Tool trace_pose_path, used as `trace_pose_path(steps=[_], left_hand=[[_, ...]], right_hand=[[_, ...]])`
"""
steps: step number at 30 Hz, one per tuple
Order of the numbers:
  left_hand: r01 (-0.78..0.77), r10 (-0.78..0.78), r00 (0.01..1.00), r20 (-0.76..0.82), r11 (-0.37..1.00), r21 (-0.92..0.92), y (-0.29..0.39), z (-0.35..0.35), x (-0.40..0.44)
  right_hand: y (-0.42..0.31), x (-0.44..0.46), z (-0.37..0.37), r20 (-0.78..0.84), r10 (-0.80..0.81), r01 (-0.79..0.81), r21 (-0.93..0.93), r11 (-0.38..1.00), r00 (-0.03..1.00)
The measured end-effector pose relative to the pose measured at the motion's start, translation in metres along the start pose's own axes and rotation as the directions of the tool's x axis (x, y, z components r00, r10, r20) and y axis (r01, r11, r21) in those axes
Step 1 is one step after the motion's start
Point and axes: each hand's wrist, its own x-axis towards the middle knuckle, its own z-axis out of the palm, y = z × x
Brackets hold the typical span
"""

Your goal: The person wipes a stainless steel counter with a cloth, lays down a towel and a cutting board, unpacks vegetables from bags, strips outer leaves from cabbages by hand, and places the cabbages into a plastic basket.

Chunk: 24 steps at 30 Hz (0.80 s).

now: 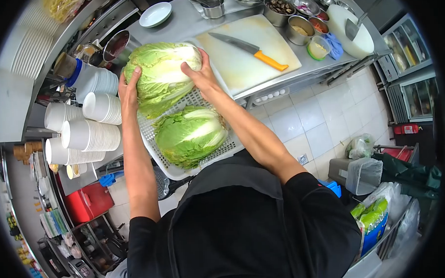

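Note:
My left hand [129, 88] and my right hand [199, 75] grip a large napa cabbage [164, 72] from its two sides, over the far part of a white perforated basket [151, 136]. A second cabbage [190, 137] lies in the near part of that basket. To the right of my right hand is a white cutting board [229, 60]. On the board rests a knife with a yellow handle [271, 61], its blade pointing to the upper left.
Stacked white bowls [90, 135] stand left of the basket. Behind the board's right side are metal containers [279, 9], a small tub [318, 48], a blue cloth [334, 46] and a large white pot [343, 29]. A white plate [155, 15] lies at the back.

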Motion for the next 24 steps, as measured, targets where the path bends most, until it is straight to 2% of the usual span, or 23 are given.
trace_pose_path(steps=[1,3,4,5,7,9,10,11,12,13,14,15,16,19,20,22,24], left_hand=[[0.007,-0.007,1.000,0.004,1.000,-0.022,0.002,0.004,-0.001],[-0.043,0.041,0.997,0.064,0.998,0.039,-0.003,0.001,0.001],[-0.095,0.097,0.993,0.062,0.995,-0.030,-0.003,-0.002,-0.002],[-0.142,0.148,0.987,0.057,0.985,-0.097,-0.003,-0.008,-0.006],[-0.201,0.199,0.979,-0.036,0.977,-0.076,-0.002,-0.029,-0.020],[-0.057,0.085,0.953,-0.290,0.993,0.106,-0.003,-0.051,-0.050],[-0.025,0.086,0.943,-0.323,0.982,0.189,-0.036,-0.085,-0.058],[0.012,0.109,0.945,-0.308,0.930,0.367,-0.074,-0.116,-0.075],[0.036,0.105,0.942,-0.318,0.912,0.409,-0.098,-0.113,-0.107],[0.298,-0.149,0.912,-0.382,0.880,0.370,-0.113,-0.103,-0.145],[0.358,-0.308,0.934,-0.183,0.792,0.495,-0.152,-0.118,-0.165],[0.515,-0.491,0.857,-0.158,0.831,0.210,-0.128,-0.081,-0.197],[0.373,-0.348,0.915,-0.203,0.922,0.100,-0.136,-0.071,-0.204],[0.413,-0.372,0.894,-0.251,0.900,0.138,-0.144,-0.079,-0.195],[0.496,-0.443,0.857,-0.264,0.846,0.193,-0.135,-0.078,-0.195],[0.519,-0.451,0.837,-0.310,0.834,0.187,-0.126,-0.073,-0.197],[0.578,-0.496,0.798,-0.341,0.790,0.204,-0.123,-0.069,-0.196]], right_hand=[[-0.009,-0.001,0.004,-0.009,0.000,0.000,-0.001,1.000,1.000],[-0.024,0.004,0.005,-0.063,0.108,-0.098,0.140,0.985,0.992],[-0.016,0.013,-0.001,-0.094,0.102,-0.080,0.216,0.973,0.990],[-0.023,0.015,-0.005,-0.111,0.087,-0.061,0.217,0.974,0.990],[-0.036,0.012,-0.013,0.021,0.192,-0.177,0.505,0.845,0.981],[-0.043,0.018,-0.021,0.018,0.156,-0.142,0.527,0.838,0.988],[-0.053,0.015,-0.023,0.109,0.194,-0.222,0.540,0.812,0.975],[-0.062,0.014,-0.025,0.201,0.228,-0.303,0.545,0.782,0.953],[-0.068,0.018,-0.028,0.191,0.216,-0.287,0.551,0.784,0.958],[-0.071,0.020,-0.031,0.179,0.278,-0.330,0.569,0.753,0.944],[-0.074,0.022,-0.032,0.176,0.342,-0.378,0.582,0.720,0.923],[-0.077,0.026,-0.033,0.180,0.345,-0.382,0.582,0.718,0.921],[-0.080,0.028,-0.033,0.184,0.363,-0.400,0.566,0.721,0.914],[-0.094,0.027,-0.026,0.174,0.421,-0.447,0.509,0.736,0.890],[-0.099,0.028,-0.026,0.231,0.374,-0.439,0.519,0.734,0.898],[-0.111,0.026,-0.022,0.295,0.334,-0.444,0.538,0.716,0.895],[-0.131,0.024,-0.021,0.241,0.192,-0.291,0.498,0.817,0.951]])
